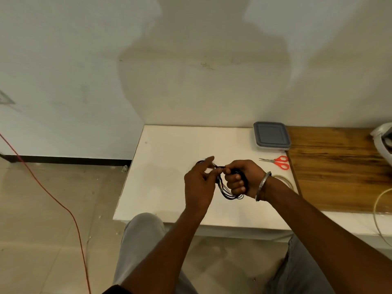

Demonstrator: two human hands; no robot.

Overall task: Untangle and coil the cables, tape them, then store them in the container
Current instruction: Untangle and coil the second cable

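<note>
Above the white table (169, 149), my right hand (239, 179) grips a bundle of thin black cables (230, 195) whose loops hang below its fist. My left hand (199, 183) pinches a strand of the same cable near the top of the bundle, with its index finger raised. A grey-lidded clear container (272, 138) sits shut at the back right of the white top. A roll of clear tape (284, 180) lies just behind my right wrist, partly hidden by it.
Orange-handled scissors (279, 162) lie between the container and the tape. A wooden surface (339, 166) adjoins the white top on the right, with a white object (384, 143) at its far edge. A red cord (53, 198) runs across the floor at left.
</note>
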